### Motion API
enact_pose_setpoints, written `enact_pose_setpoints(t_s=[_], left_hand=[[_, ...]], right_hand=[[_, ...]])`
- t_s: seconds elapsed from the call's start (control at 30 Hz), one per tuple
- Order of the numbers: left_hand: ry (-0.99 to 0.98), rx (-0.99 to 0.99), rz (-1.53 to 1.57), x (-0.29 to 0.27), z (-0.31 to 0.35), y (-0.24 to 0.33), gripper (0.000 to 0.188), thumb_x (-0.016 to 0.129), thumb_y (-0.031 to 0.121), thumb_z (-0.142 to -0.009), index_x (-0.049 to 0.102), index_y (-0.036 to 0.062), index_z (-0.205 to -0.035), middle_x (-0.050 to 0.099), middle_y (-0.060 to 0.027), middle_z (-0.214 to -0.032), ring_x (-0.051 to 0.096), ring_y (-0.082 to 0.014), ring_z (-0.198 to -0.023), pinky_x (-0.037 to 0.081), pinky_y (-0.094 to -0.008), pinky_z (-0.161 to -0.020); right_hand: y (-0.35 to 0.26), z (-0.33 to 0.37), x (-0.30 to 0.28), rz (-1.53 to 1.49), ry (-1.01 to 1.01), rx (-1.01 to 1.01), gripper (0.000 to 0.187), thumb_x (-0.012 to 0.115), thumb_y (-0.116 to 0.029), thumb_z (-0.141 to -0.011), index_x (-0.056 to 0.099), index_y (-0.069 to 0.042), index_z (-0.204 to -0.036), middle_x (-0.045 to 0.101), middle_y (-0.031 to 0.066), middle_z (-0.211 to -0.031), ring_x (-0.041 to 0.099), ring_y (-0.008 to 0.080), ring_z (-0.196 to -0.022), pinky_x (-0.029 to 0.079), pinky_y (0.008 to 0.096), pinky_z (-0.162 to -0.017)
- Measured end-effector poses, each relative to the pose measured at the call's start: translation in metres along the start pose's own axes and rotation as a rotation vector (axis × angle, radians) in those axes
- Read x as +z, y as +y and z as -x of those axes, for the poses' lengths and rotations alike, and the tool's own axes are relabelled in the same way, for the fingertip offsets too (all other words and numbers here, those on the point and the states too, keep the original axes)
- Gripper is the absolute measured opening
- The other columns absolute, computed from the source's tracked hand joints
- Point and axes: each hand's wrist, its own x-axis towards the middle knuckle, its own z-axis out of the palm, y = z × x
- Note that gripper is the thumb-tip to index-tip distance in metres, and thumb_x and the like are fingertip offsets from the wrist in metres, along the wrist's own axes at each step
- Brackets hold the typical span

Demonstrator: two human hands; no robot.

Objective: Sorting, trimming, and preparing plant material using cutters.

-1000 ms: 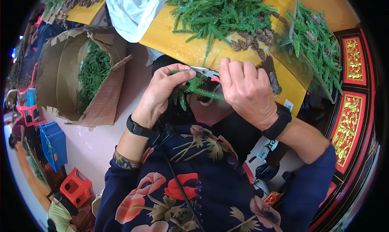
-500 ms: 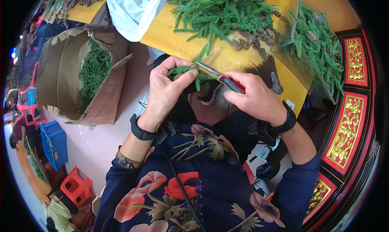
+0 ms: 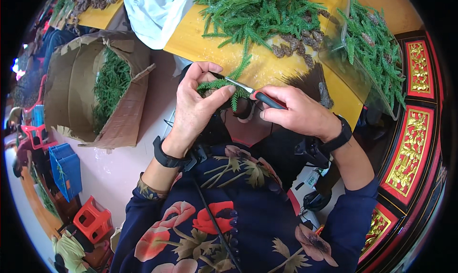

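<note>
My left hand (image 3: 196,94) is closed, thumb against fingers, around a green artificial fir sprig (image 3: 214,85). Some of its needled tips stick out past the thumb. In my right hand (image 3: 298,106) is a pair of pliers (image 3: 268,99) with red and black handles. Their narrow metal jaws point left and reach the sprig beside my left thumb and fingertips. What exactly the jaws touch is too small to make out. Both hands are close together over my lap, just off the near edge of a yellow table (image 3: 191,39).
On the table lie a heap of green sprigs (image 3: 257,15), several brown pine cones (image 3: 298,45) and a bundle of dark bristles (image 3: 310,84). A clear bin of sprigs (image 3: 369,44) stands right. Left are a torn cardboard box (image 3: 71,87), a blue crate (image 3: 65,170) and a red stool (image 3: 93,219).
The pliers have rolled in my right hand, and their jaws now sit slightly lower and flatter against the sprig. My left hand keeps its hold, nearly still.
</note>
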Motion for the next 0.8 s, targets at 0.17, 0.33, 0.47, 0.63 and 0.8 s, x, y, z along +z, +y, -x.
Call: enact_pose_setpoints(t_s=[0.17, 0.33, 0.47, 0.63, 0.8], left_hand=[[-0.004, -0.008, 0.013, -0.0006, 0.0022, 0.0001, 0.037, 0.070, -0.002, -0.079, 0.053, 0.0011, -0.112, 0.060, -0.0008, -0.083, 0.058, -0.0067, -0.079, 0.044, -0.0204, -0.077], [-0.006, -0.016, 0.011, -0.0030, 0.0037, 0.0012, 0.038, 0.070, -0.001, -0.078, 0.053, 0.0008, -0.112, 0.061, -0.0012, -0.083, 0.059, -0.0074, -0.080, 0.045, -0.0206, -0.078], [-0.012, -0.038, 0.024, -0.0037, 0.0035, 0.0041, 0.039, 0.070, -0.001, -0.078, 0.052, 0.0007, -0.113, 0.061, -0.0015, -0.083, 0.059, -0.0077, -0.080, 0.045, -0.0205, -0.078], [-0.008, -0.035, 0.020, -0.0026, 0.0020, 0.0064, 0.039, 0.069, -0.002, -0.079, 0.052, 0.0006, -0.114, 0.061, -0.0015, -0.083, 0.059, -0.0077, -0.079, 0.045, -0.0202, -0.077], [0.008, -0.008, 0.028, -0.0028, 0.0018, 0.0037, 0.040, 0.073, 0.002, -0.078, 0.052, 0.0008, -0.113, 0.056, 0.0037, -0.075, 0.050, -0.0015, -0.069, 0.039, -0.0167, -0.064]], right_hand=[[-0.0067, 0.0032, 0.0011, 0.146, 0.056, -0.022, 0.042, 0.059, -0.019, -0.081, 0.057, 0.002, -0.117, 0.058, 0.0097, -0.082, 0.055, 0.0165, -0.075, 0.045, 0.0300, -0.071], [-0.0082, 0.0018, 0.0008, 0.163, 0.040, -0.032, 0.042, 0.059, -0.019, -0.081, 0.058, 0.001, -0.118, 0.058, 0.0100, -0.081, 0.055, 0.0166, -0.075, 0.045, 0.0301, -0.071], [-0.0004, -0.0005, -0.0003, -0.010, -0.053, -0.025, 0.040, 0.058, -0.019, -0.083, 0.058, 0.001, -0.117, 0.056, 0.0074, -0.079, 0.054, 0.0136, -0.074, 0.045, 0.0289, -0.070], [-0.0030, 0.0010, -0.0015, 0.007, -0.058, -0.007, 0.038, 0.058, -0.019, -0.085, 0.058, 0.001, -0.117, 0.054, 0.0041, -0.077, 0.052, 0.0098, -0.074, 0.043, 0.0278, -0.068], [-0.0059, 0.0030, 0.0009, 0.089, -0.012, -0.024, 0.040, 0.059, -0.020, -0.084, 0.057, 0.001, -0.118, 0.056, 0.0067, -0.078, 0.053, 0.0136, -0.072, 0.044, 0.0299, -0.068]])
